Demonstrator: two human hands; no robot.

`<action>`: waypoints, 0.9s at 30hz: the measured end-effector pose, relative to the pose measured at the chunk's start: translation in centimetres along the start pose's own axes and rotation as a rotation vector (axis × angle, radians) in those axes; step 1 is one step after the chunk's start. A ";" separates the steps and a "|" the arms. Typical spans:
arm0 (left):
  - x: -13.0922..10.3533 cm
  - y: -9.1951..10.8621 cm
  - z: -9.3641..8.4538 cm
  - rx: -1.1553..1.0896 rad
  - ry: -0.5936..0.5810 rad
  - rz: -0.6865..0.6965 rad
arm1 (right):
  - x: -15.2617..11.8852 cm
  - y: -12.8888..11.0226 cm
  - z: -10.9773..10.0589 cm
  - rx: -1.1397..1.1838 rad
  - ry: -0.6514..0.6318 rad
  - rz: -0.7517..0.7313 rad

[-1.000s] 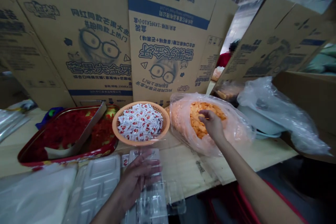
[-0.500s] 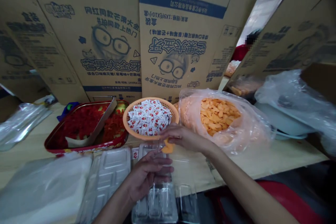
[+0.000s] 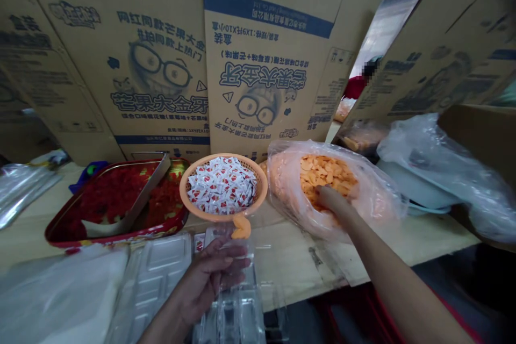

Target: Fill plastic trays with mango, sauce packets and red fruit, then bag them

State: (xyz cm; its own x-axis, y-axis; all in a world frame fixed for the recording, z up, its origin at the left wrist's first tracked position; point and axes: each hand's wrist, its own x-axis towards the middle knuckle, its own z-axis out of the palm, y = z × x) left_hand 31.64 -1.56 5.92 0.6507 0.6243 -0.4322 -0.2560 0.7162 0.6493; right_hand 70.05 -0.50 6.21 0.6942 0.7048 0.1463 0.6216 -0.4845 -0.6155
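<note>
My left hand (image 3: 215,269) holds a clear plastic tray (image 3: 252,274), its fingers curled against it. An orange candy piece (image 3: 241,227) is at the tray's far end, just beyond my fingertips. My right hand (image 3: 332,201) reaches into an open clear plastic bag (image 3: 381,196) full of orange candy pieces (image 3: 326,172). Its fingers are bunched among the pieces; the tips are partly hidden, and what they grip cannot be made out. Between the hands and the boxes sits an orange basket (image 3: 184,196) of small white-and-red sachets (image 3: 221,185).
At left is a red tray (image 3: 60,239) of red pieces with a divider (image 3: 137,207). Clear moulded trays (image 3: 163,263) and plastic sheets (image 3: 80,285) lie at front left. Cardboard boxes (image 3: 258,54) wall the back. A pale blue basin (image 3: 411,183) under plastic stands at right.
My right hand has moved right, from the clear tray into the bag of orange pieces. An orange piece stays at the tray, where my left hand keeps its hold. The view has shifted slightly right.
</note>
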 end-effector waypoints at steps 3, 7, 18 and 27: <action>-0.1 0.1 -0.4 -0.014 0.014 0.010 | -0.3 -0.9 0.1 0.059 0.014 0.004; -0.3 0.1 -1.3 -0.018 0.019 0.034 | -3.2 -5.1 0.1 0.541 -0.109 -0.068; -3.0 0.9 -2.4 -0.120 0.047 0.162 | -14.0 -15.5 3.5 0.870 -0.662 -0.233; -4.8 1.4 -4.4 -0.181 0.101 0.293 | -16.8 -17.2 8.3 0.407 -0.342 -0.703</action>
State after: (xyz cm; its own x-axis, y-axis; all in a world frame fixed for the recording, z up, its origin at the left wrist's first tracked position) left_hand 25.03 -2.19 6.16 0.4590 0.8328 -0.3095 -0.5494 0.5398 0.6378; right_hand 44.64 0.28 7.88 0.0124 0.9188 0.3946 0.6414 0.2954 -0.7081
